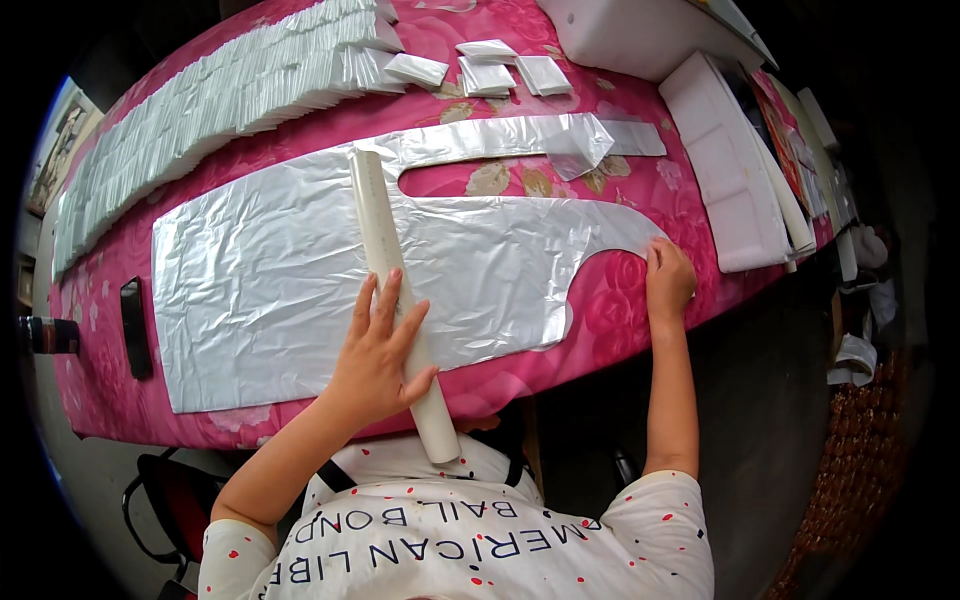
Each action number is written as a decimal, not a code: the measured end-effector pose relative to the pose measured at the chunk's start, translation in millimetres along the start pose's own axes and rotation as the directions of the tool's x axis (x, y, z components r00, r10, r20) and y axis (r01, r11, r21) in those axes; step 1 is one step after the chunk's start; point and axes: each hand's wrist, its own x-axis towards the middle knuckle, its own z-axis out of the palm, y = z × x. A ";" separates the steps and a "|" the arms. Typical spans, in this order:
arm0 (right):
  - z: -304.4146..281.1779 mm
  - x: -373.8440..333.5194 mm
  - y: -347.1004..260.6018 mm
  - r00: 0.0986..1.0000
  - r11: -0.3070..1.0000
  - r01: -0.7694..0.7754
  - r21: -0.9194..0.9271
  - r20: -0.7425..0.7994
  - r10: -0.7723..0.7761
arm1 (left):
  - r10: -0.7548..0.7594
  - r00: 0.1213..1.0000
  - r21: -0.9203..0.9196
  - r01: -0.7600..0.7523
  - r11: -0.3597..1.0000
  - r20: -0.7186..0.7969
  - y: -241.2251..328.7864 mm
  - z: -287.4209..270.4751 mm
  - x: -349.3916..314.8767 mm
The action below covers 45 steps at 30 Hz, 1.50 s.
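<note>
A thin, shiny silver plastic sheet (270, 270) lies flat on the pink flowered bench (640, 330). The right hand (670, 280) pinches its curved tip. The left hand (375, 360), fingers spread wide, rests on a long round white tube (378, 215) across the sheet. Folded silver packets (235, 90) sit behind.

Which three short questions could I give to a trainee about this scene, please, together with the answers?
1. What does the left hand lie over?
2. True or false: the black phone lies to the left of the silvery plastic sheet.
3. The right hand is at:
a) the sheet's right-hand tip
b) the sheet's lower left corner
c) the phone

Key: 1. A white tube; 2. True; 3. a
</note>
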 end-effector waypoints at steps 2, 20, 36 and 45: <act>-15.6 4.3 -10.0 0.998 0.999 0.032 -0.031 -0.046 -0.033 | 0.007 1.000 0.000 -0.007 1.000 0.003 0.4 0.6 0.9; -80.8 -71.3 -261.0 0.673 0.319 -0.062 0.946 0.276 -0.686 | -0.364 0.728 -0.795 0.604 -0.060 0.581 -95.3 -55.3 -42.2; -78.3 -93.7 -249.5 0.296 0.830 -0.434 0.351 0.925 -0.236 | -0.107 0.960 -0.060 0.095 0.994 -0.259 -79.1 -82.5 -37.2; -73.5 -88.8 -236.8 0.183 0.774 -0.521 0.359 0.933 -0.310 | -0.029 0.998 0.033 0.031 0.999 -0.049 -46.6 16.7 -9.2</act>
